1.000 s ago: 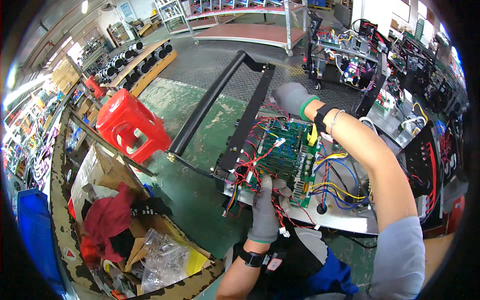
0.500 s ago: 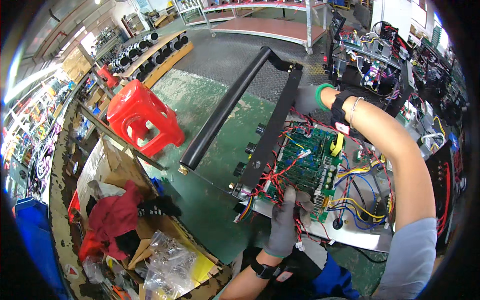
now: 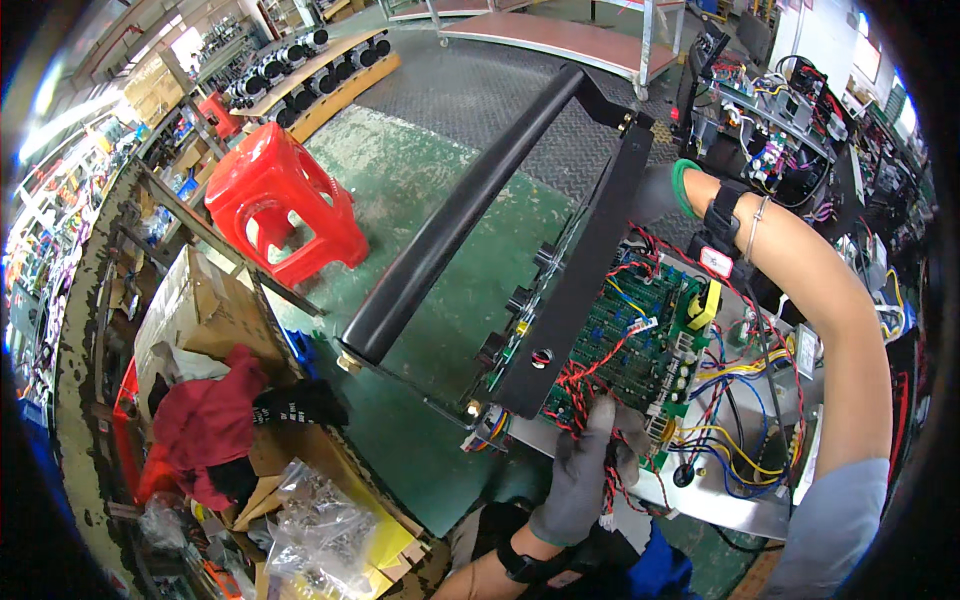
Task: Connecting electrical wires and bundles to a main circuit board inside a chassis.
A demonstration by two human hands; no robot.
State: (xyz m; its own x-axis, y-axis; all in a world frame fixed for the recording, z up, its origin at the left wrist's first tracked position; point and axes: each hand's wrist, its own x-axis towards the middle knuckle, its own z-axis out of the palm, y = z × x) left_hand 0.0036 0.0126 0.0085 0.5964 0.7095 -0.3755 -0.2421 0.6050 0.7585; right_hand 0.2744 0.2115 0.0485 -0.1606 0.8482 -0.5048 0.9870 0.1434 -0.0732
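Observation:
A metal chassis with a black front panel (image 3: 585,280) and a long black handle bar (image 3: 450,225) lies tilted in front of me. Inside it sits a green circuit board (image 3: 640,345) with red, yellow and blue wires (image 3: 715,400). My left hand (image 3: 585,470), in a grey glove, grips the near edge of the board among the red wires. My right hand (image 3: 655,195), gloved with a green cuff, reaches behind the far end of the black panel and holds it; its fingers are partly hidden.
A red plastic stool (image 3: 275,200) stands on the green floor at the left. Cardboard boxes (image 3: 200,310) with a red cloth (image 3: 205,425) and plastic bags (image 3: 320,530) lie at lower left. Other wired units (image 3: 770,130) crowd the bench at upper right.
The chassis has tilted and shifted right and nearer in view. My right hand has moved further along the panel's far end. My left hand stays on the board's near edge.

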